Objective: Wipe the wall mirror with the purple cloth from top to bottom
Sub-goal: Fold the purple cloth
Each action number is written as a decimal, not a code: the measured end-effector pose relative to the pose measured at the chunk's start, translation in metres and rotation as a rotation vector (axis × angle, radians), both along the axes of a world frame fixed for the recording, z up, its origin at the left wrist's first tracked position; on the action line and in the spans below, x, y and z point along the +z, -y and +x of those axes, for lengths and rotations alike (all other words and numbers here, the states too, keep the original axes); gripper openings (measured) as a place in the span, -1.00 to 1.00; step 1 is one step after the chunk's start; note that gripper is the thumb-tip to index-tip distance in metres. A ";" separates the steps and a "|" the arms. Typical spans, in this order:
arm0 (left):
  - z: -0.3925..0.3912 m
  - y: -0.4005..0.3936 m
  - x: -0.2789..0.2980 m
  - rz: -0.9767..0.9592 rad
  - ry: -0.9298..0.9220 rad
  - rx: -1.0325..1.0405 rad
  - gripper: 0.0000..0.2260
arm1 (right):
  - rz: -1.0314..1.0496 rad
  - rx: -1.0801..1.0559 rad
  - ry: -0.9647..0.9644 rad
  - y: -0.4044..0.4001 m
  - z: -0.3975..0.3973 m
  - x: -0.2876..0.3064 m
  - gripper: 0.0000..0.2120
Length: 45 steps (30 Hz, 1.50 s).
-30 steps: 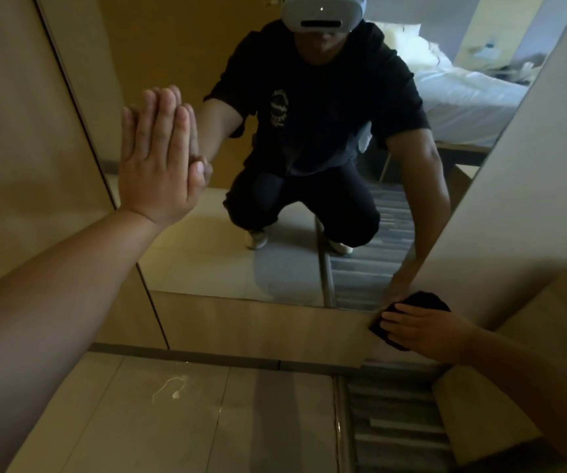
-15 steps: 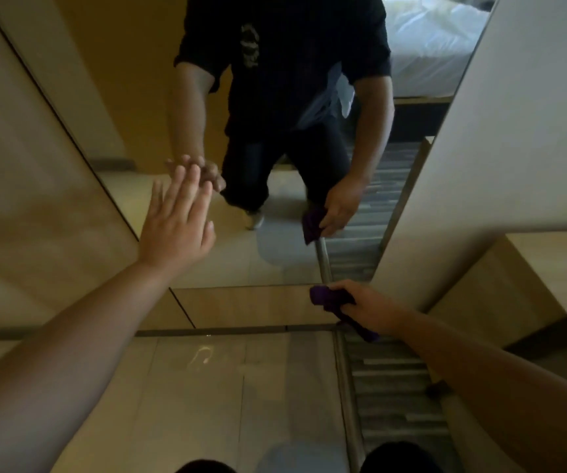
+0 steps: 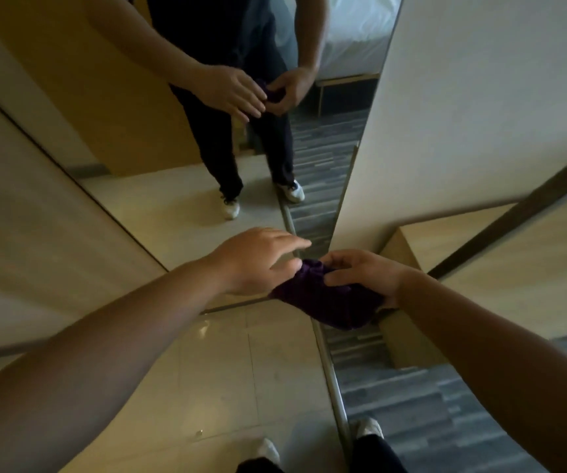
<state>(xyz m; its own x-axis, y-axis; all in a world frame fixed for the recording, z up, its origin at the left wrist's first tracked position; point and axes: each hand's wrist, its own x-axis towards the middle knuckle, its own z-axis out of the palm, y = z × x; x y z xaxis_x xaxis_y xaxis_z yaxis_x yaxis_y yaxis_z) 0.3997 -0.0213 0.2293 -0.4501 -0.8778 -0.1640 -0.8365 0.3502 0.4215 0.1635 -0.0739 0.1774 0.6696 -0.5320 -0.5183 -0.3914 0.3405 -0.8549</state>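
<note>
The right hand point(image 3: 360, 273) had its fingers curled and closed over the bunched purple cloth point(image 3: 330, 300), the thumb pinching the top of the wad while most of the fabric hung below the palm. The left hand point(image 3: 258, 259) was spread open, holding nothing, its fingertips just reaching the near edge of the cloth. A second before, that left palm had been pressed flat against the mirror point(image 3: 179, 213) and the cloth had been rubbing along the bottom right corner of the glass; half a second before, both hands had begun to pull back. Now the cloth was off the glass altogether, held in the air between the two hands, in front of the lower edge of the mirror and above the tiled floor point(image 3: 234, 377). The reflection showed the same meeting of hands, with the person standing upright. Since the wipe had reached the bottom of the glass, the pass looked finished, and the hands coming together probably meant the cloth was about to be refolded or passed across.
</note>
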 end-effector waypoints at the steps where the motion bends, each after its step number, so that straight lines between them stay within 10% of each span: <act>1: -0.001 -0.003 0.024 0.049 -0.047 -0.001 -0.48 | 0.018 -0.028 0.000 -0.006 -0.002 0.021 -0.84; 7: -0.013 -0.008 0.115 0.213 -0.022 -0.108 -0.60 | -0.079 -0.063 -0.045 -0.032 -0.012 0.115 -0.91; 15: -0.042 -0.002 0.155 0.138 -0.228 -0.172 -0.94 | 0.010 -0.052 0.095 -0.072 -0.068 0.175 -0.48; 24: -0.091 -0.001 0.181 0.150 -0.229 -0.326 -0.89 | -0.471 0.004 -0.309 -0.118 -0.112 0.223 -0.64; 28: -0.123 0.004 0.182 0.179 -0.129 -0.388 -0.85 | -0.790 -0.068 -0.606 -0.124 -0.135 0.229 -0.77; 38: -0.246 0.017 0.161 0.386 -0.027 -0.364 -0.70 | -0.879 -0.121 -0.622 -0.105 -0.245 0.209 -0.75; 45: -0.357 0.043 0.091 -0.002 0.068 -0.379 -0.87 | -0.903 -0.033 -0.725 -0.058 -0.358 0.167 -0.71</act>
<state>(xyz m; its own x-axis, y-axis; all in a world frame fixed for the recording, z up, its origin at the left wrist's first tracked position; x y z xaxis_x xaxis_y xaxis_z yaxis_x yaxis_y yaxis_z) 0.0423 -0.0639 0.3201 -0.7307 -0.6519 -0.2030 -0.6738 0.6407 0.3681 -0.1941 -0.0154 0.3442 0.3493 -0.9160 -0.1974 -0.8917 -0.2603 -0.3702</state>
